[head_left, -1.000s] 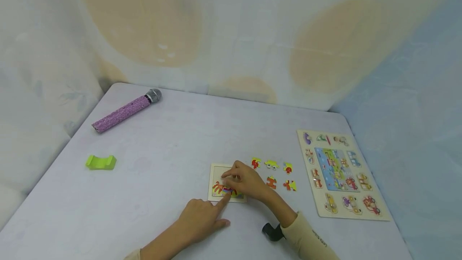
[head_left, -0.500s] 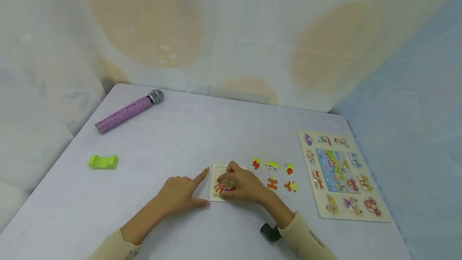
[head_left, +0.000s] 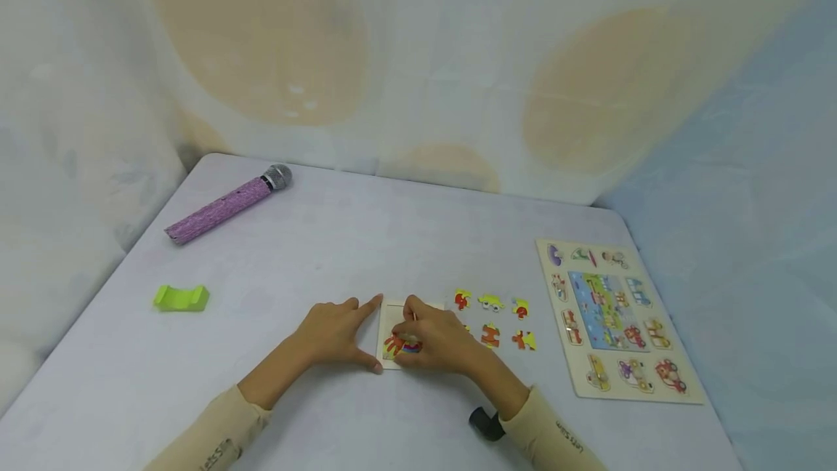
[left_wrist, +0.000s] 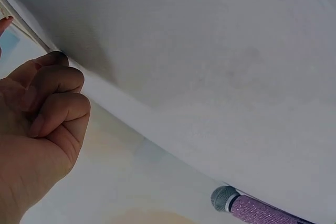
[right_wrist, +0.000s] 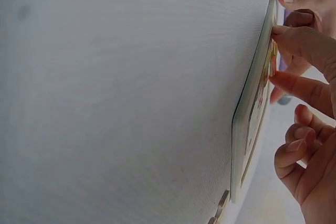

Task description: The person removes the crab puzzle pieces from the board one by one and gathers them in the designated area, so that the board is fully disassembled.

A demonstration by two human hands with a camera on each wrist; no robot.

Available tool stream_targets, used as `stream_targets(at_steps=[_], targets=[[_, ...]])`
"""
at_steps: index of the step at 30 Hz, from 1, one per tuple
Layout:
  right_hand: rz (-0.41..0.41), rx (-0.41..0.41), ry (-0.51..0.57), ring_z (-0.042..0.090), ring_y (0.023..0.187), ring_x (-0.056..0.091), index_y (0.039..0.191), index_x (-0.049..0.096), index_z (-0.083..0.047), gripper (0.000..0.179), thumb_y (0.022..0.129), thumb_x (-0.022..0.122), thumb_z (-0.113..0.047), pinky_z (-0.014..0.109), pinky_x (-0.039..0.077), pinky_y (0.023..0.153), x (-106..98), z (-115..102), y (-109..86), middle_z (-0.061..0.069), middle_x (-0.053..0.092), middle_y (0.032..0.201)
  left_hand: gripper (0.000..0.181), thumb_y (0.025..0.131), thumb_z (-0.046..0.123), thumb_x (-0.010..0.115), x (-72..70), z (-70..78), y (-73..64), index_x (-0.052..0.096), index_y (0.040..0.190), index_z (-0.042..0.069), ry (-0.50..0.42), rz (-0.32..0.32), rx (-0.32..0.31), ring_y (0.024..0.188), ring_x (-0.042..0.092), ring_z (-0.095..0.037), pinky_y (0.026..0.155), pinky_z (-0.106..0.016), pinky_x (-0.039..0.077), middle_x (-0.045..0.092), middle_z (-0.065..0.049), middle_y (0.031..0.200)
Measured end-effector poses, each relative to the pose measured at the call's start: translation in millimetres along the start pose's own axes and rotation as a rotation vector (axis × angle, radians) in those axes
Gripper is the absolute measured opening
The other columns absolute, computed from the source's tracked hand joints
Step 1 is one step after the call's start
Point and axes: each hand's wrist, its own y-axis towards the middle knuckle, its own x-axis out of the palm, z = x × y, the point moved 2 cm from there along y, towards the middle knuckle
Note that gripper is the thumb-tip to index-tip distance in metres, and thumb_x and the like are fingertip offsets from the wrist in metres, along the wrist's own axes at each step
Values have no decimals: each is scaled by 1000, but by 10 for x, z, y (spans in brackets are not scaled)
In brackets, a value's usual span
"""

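Note:
A small wooden jigsaw board (head_left: 413,304) lies near the front middle of the table, with red-orange puzzle pieces (head_left: 393,346) in its near left part. My right hand (head_left: 438,336) is over the board, covering much of it. In the right wrist view its thumb and a finger (right_wrist: 294,83) pinch at a puzzle piece (right_wrist: 273,59) low in the frame, while the remaining fingers curl. Along the board's left side my left hand (head_left: 335,331) spreads index finger and thumb, their tips at the two left corners. Its other fingers fold inward in the left wrist view.
Several loose puzzle pieces (head_left: 490,302) lie right of the board, one partly hidden by the right hand. Farther right is a larger wooden vehicle puzzle (head_left: 570,376). A purple glitter microphone (head_left: 219,215) and a green block (head_left: 182,299) lie left. A black cylinder (head_left: 485,424) sits beside the right sleeve.
My left hand has drawn back from pointing onto the board's pieces to its left edge, then moved in against it. My right hand has shifted slightly left and lower over the board.

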Motion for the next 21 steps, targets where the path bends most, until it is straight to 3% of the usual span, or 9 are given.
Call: stream_targets(at_steps=[13,21], targets=[[74,-124,-140,4,71,41,95,74,-19,25,79,76,-38,12,27,55,5,-34,30,-3,45,98,112,56,79,76,9,-13,21,47,149,23,-30,-24,-24,57,43,-15,56,-33,40,57,-1,86],[99,-65,-6,2,66,41,99,77,-18,28,77,77,-36,10,28,54,21,27,22,-4,43,97,112,56,79,77,31,-21,32,47,149,24,-45,-40,-37,57,43,-15,55,-32,39,58,-2,88]])
